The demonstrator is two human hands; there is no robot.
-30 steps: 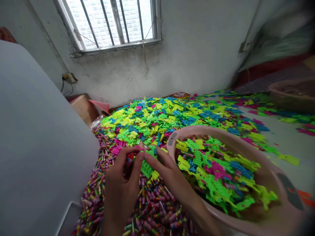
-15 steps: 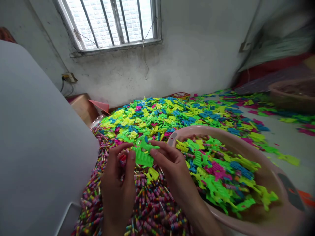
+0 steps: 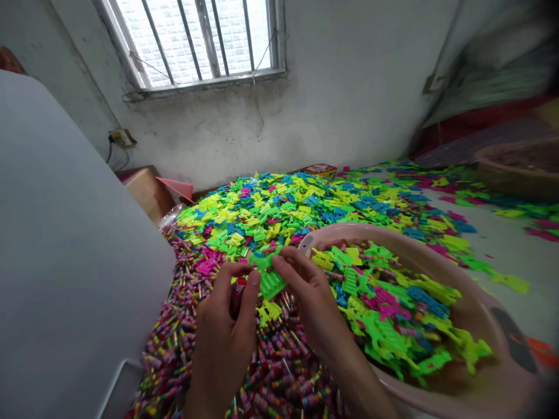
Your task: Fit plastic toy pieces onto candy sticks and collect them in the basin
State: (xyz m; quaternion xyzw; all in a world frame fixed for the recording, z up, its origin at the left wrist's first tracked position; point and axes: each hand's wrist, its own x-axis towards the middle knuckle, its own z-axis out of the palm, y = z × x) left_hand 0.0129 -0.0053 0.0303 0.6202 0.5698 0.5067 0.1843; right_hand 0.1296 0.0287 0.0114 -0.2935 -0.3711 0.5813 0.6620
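My right hand (image 3: 312, 294) pinches a bright green, ridged flat plastic piece (image 3: 271, 282) between thumb and fingers. Close at its left side is my left hand (image 3: 227, 326), fingers curled round a small red-ended tube (image 3: 239, 285); its thumb and index fingertips meet the green piece's left edge or come very near it. A yellow plastic piece (image 3: 269, 312) lies just below, on a heap of small multicoloured tubes (image 3: 279, 366). To the right, a pink basin (image 3: 349, 228) contains mixed green, yellow, blue and magenta plastic pieces along with some tubes.
Behind my hands rises a large pile of coloured plastic pieces (image 3: 279, 203), spreading right across the floor. A large pale panel (image 3: 78, 250) stands close on the left. Against the wall are a barred window (image 3: 196, 41) and a cardboard box (image 3: 148, 192). Another basin (image 3: 519, 169) sits far right.
Both hands have shifted slightly right, the left one more, and now sit closer together. The green piece has moved right with them and is tilted differently.
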